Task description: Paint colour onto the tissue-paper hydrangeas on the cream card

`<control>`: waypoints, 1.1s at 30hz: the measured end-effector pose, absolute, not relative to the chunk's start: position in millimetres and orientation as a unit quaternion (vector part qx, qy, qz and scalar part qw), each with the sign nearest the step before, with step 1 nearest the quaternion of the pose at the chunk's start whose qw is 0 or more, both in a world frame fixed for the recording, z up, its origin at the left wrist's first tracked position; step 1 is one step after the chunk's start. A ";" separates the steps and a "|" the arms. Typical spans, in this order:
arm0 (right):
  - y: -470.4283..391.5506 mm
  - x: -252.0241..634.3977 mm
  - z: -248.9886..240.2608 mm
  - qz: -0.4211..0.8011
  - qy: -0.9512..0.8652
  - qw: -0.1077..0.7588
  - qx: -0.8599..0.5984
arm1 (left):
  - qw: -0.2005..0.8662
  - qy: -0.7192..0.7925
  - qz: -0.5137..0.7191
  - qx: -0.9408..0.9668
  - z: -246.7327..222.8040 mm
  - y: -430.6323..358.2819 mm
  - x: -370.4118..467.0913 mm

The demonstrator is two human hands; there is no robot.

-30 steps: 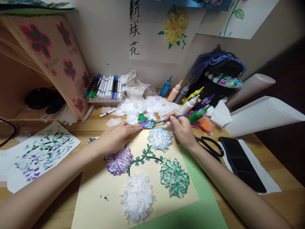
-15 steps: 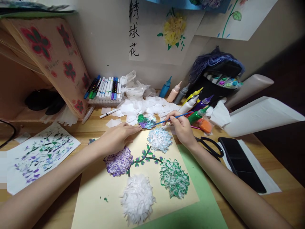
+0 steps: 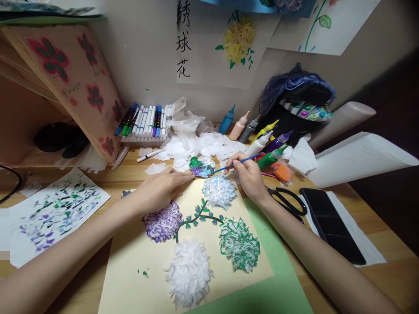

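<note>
A thin blue brush is pinched in my right hand, its tip at the right edge of a small round paint palette with green, purple and blue paint. My left hand reaches in from the left, fingertips at the palette's left edge, fingers close together. Below lies a cream sheet with a painted branch and raised paper flowers: a pale blue one, a purple one partly under my left hand, a green one and a white one.
Paint bottles and crumpled white tissue stand behind the palette, with markers at back left. Black scissors and a black case lie right. A paint-marked sheet lies left.
</note>
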State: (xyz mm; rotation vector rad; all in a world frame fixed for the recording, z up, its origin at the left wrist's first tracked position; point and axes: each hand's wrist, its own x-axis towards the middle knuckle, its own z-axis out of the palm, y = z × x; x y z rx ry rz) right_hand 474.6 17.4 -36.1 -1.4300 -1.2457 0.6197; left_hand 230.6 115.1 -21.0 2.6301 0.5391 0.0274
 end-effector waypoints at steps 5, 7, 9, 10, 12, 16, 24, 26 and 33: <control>19.3 474.2 -36.1 0.281 -0.509 0.556 -0.594 | 0.225 0.193 0.006 0.955 -21.4 115.1 230.3; 20.1 474.0 -36.6 0.282 -0.505 0.561 -0.592 | 0.224 0.192 0.006 0.955 -21.1 115.1 230.1; 21.8 474.4 -37.4 0.285 -0.499 0.568 -0.590 | 0.224 0.195 0.005 0.955 -20.5 115.0 230.0; 22.8 474.7 -37.8 0.287 -0.495 0.571 -0.589 | 0.225 0.196 0.005 0.954 -20.2 114.9 230.1; 24.7 475.8 -37.7 0.290 -0.484 0.578 -0.589 | 0.227 0.197 0.006 0.954 -19.6 114.7 230.2; 18.0 480.8 -34.2 0.280 -0.455 0.610 -0.586 | 0.230 0.202 0.000 0.952 -18.8 114.5 230.4; -63.5 500.7 -53.9 0.191 -0.379 0.651 -0.629 | 0.220 0.214 -0.015 0.952 -19.6 116.9 230.6; -78.7 502.3 -61.7 0.188 -0.337 0.671 -0.633 | 0.218 0.221 -0.016 0.950 -20.1 117.6 230.8; -87.6 499.5 -70.3 0.193 -0.362 0.664 -0.625 | 0.220 0.229 -0.008 0.948 -21.3 120.1 230.4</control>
